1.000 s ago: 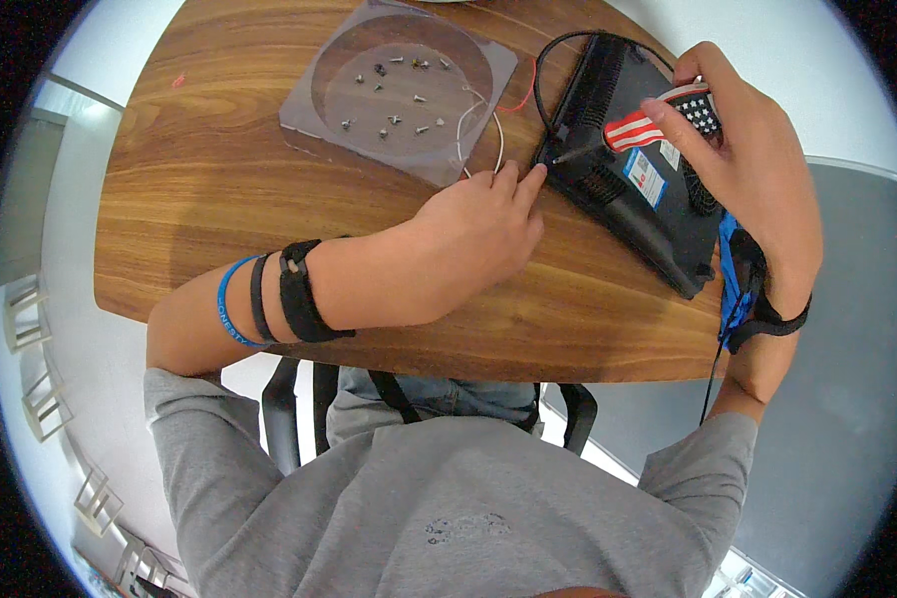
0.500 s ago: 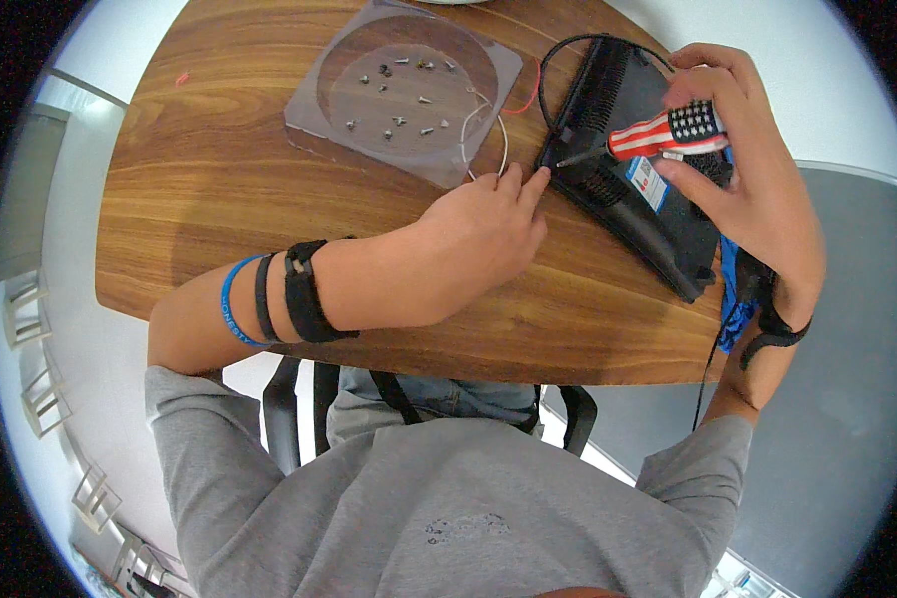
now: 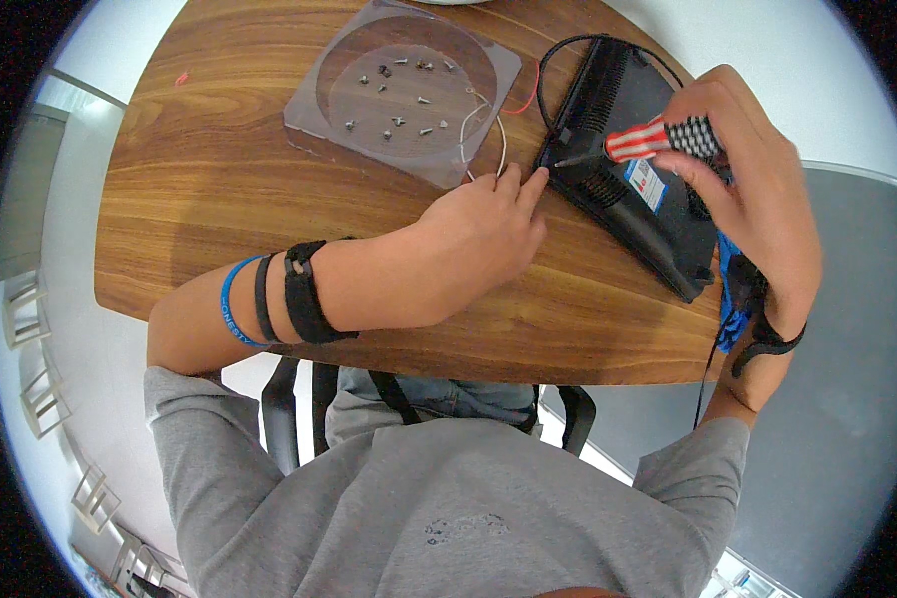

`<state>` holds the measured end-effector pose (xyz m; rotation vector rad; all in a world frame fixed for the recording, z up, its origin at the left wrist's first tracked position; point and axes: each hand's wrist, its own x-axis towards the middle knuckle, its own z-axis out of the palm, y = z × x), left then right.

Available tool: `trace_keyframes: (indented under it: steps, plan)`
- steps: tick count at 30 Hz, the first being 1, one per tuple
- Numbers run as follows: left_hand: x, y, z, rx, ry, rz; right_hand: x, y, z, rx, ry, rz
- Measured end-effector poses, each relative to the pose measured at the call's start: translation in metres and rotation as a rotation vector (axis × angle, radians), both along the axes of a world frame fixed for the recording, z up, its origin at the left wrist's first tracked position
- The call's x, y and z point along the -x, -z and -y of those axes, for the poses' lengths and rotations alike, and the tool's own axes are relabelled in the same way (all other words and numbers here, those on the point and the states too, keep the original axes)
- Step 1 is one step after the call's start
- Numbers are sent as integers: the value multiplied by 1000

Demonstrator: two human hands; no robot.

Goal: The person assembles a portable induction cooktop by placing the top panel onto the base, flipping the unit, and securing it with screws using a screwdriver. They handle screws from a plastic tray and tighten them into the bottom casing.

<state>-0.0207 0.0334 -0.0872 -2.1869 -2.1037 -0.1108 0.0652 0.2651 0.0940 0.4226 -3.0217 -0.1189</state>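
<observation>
My right hand [image 3: 757,179] grips a screwdriver [image 3: 636,143] by its red-and-white striped handle with a dark, white-starred end. The thin shaft points left, its tip at the left corner of a black vented plastic casing [image 3: 633,224] lying tilted across the table. A white-and-blue label [image 3: 646,185] sits on the casing below the handle. My left hand [image 3: 488,229] rests palm down on the wood, fingers stretched out, the index fingertip at that same corner beside the tip. Whether the tip sits in a screw is too small to tell.
A clear plastic tray [image 3: 309,122] with several small screws [image 3: 424,100] stands to the left of the casing. White and red thin wires [image 3: 502,140] run beside it. A black cable [image 3: 568,42] loops behind the casing; blue material [image 3: 734,309] lies at the table's right edge.
My right hand has turned around the screwdriver handle, its fingers now more bunched at the handle's end. The left hand and casing stay almost in place.
</observation>
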Motion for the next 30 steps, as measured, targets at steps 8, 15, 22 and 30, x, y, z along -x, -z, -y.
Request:
trace_keyframes:
  steps: [8, 15, 22, 30]
  plan:
    - [1, -1, 5, 32, -14, -3, 0, 13, 12, 43, 11, -43]
    - [0, 4, 3, -15, -12, -8, 7, 7, 22, 152, 555, 93]
    - [-1, 1, 0, 18, -3, -34, 11, 13, -24, 154, -10, -13]
    - [0, 3, 3, -40, -3, -42, 5, 15, -7, 202, 4, -75]
